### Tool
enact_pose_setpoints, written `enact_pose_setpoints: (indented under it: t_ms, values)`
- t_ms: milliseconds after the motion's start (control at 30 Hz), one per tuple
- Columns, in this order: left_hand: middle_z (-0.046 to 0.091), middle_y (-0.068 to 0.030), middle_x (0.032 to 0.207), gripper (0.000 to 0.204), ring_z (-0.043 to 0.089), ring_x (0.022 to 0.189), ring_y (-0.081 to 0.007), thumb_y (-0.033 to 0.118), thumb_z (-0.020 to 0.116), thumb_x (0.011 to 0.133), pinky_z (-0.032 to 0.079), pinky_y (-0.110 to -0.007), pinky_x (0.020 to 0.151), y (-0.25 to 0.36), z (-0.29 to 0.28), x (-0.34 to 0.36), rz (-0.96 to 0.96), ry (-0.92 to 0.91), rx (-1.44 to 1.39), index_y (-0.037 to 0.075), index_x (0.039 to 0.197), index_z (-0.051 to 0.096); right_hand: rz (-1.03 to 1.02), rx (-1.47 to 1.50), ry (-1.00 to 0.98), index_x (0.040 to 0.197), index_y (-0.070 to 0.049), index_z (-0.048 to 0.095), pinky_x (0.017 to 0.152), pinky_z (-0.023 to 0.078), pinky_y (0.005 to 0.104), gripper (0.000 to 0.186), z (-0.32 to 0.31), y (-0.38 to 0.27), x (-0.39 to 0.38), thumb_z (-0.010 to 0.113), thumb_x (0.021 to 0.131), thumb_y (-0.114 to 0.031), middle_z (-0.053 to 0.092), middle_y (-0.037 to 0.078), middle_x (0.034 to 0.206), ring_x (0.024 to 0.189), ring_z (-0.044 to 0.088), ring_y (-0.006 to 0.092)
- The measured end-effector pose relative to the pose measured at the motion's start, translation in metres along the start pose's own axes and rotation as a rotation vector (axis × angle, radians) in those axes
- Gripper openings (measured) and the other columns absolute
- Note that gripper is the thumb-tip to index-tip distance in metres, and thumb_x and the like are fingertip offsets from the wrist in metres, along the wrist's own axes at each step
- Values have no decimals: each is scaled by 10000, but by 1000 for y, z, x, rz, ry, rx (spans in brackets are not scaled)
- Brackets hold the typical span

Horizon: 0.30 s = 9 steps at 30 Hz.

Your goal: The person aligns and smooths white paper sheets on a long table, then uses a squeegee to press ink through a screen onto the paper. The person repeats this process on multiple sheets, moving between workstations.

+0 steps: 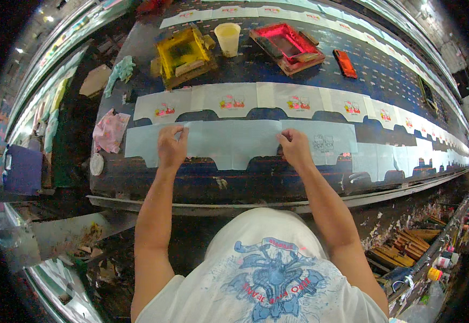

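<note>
Between my hands a plain light blue cloth panel (234, 140) lies on the dark printing table, its lower edge cut in a step. My left hand (172, 145) is closed, thumb and fingers pinching at the panel's left side. At its right side my right hand (296, 147) pinches the edge in the same way. Another plain blue panel (140, 142) lies left of my left hand, partly under it. Just right of my right hand is a blue panel with a dark outline print (323, 144) of two cartoon figures.
Beyond lies a row of white panels with coloured prints (232, 100). Farther back stand a yellow-stained screen frame (202, 69), a pale cup (227, 40), a pink-stained screen frame (293, 65) and a red-orange object (345, 63). Crumpled pink cloth (111, 131) sits at left; a metal rail (229, 209) edges the table.
</note>
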<state>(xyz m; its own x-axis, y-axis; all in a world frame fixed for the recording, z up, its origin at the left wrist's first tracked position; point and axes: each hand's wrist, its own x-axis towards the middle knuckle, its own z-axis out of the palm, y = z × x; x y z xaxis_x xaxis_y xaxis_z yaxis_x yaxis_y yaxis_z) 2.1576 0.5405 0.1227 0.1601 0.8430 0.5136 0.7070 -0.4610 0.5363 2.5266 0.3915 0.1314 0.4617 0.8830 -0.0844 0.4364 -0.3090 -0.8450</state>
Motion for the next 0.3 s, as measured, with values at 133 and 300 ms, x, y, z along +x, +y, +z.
enact_pose_setpoints:
  t_ms: [133, 300]
  values:
    - [767, -119, 1012, 135, 698, 1033, -345, 178, 840, 901, 546, -447, 953, -10, 12, 2, 66, -14, -75, 67, 932, 770, 74, -56, 9, 1025, 20, 769, 711, 577, 444, 272, 0, 1, 2, 736, 980, -246, 772, 189, 827, 756, 770, 301]
    - [769, -125, 1065, 128, 685, 1087, -324, 171, 824, 919, 527, -480, 995, -29, 25, 1, 23, -20, -122, 81, 992, 769, 178, -54, 41, 1087, 12, 764, 668, 572, 424, 272, 1, -7, 1, 734, 990, -240, 767, 169, 789, 671, 757, 272]
